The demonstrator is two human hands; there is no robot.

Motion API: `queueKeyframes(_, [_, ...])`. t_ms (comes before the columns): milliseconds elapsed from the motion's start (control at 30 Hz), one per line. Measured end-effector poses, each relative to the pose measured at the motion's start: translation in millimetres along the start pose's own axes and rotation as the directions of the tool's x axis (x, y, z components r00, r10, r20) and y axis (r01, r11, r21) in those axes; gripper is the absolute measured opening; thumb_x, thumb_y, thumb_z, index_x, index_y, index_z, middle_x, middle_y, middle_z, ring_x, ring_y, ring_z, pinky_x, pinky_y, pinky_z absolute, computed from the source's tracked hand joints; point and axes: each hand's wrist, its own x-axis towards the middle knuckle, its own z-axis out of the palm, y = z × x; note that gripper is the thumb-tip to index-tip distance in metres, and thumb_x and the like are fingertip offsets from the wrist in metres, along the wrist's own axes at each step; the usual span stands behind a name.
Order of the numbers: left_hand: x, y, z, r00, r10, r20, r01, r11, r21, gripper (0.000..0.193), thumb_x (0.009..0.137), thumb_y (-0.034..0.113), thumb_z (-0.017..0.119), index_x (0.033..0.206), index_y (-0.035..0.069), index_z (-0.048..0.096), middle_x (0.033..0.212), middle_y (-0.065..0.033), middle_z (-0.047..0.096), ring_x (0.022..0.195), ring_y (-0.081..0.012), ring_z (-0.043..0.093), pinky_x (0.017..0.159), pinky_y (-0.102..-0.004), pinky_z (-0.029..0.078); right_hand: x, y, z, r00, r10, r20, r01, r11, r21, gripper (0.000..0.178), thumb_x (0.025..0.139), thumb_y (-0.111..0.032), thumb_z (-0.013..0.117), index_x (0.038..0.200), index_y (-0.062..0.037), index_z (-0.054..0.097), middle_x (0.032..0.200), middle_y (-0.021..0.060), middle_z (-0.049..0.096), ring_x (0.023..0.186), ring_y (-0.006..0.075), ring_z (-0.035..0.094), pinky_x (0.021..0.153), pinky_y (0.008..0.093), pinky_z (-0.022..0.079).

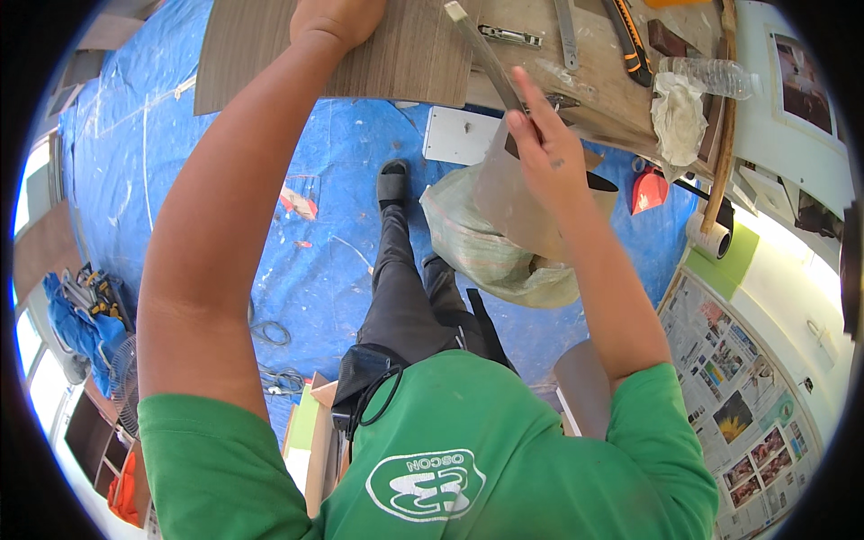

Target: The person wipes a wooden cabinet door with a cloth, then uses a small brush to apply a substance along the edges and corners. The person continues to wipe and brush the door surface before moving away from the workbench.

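A board with a brown wood-grain face (414, 54) lies across the work table's near edge. My left hand (337, 18) rests on it or just above it, the fingers cut off by the upper edge of the picture. In my right hand (551, 153) is a long, narrow, greyish bar with a pale tip (486, 56), slanting up and left towards the board's right edge. The index finger stretches forward beside the bar; the bar's lower end is hidden by the hand. I cannot make out exactly what kind of tool it is.
On the worn wooden table (603, 99) lie a metal hinge (510, 36), a steel ruler (567, 36), an orange-black utility knife (630, 40), a clear plastic bottle (711, 77) and a crumpled cloth (679, 117). Below stand a stuffed sack (490, 256) and a red dustpan (649, 191) on blue tarp (315, 261).
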Motion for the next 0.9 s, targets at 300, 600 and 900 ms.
queueKeyframes(300, [-2,0,-1,0.999,-0.02,0.031,0.018,0.998,0.058,0.055,0.109,0.04,0.032,0.149,0.007,0.05,0.161,-0.009,0.042,0.153,-0.0251,0.03,0.127,-0.0422,0.017,-47,-5,-3,0.964,0.23,0.131,-0.244,0.964,0.108,0.041,0.102,-0.012,0.06,0.143,-0.009,0.054,0.089,0.0076,0.06,0.081,0.0138,0.056,0.079,0.0275,0.049])
queueKeyframes(600, [-3,3,-6,0.998,-0.042,0.056,0.038,0.996,0.085,0.056,0.109,0.041,0.031,0.151,0.008,0.048,0.163,-0.0074,0.04,0.154,-0.0241,0.028,0.128,-0.0416,0.015,-41,-1,-4,0.989,-0.091,0.113,0.098,0.993,-0.06,0.056,0.099,-0.002,0.06,0.149,-0.0275,0.056,0.075,0.01,0.047,0.067,0.0235,0.048,0.07,0.0293,0.047])
queueKeyframes(900, [-3,9,-9,0.997,-0.051,0.066,0.048,0.997,0.06,0.056,0.109,0.041,0.031,0.151,0.008,0.048,0.163,-0.0071,0.04,0.154,-0.0234,0.027,0.128,-0.0409,0.015,-5,-14,7,0.985,-0.1,0.139,0.115,0.988,-0.105,0.057,0.098,-0.003,0.061,0.147,-0.0317,0.057,0.075,0.0104,0.054,0.068,0.0245,0.053,0.069,0.0312,0.048])
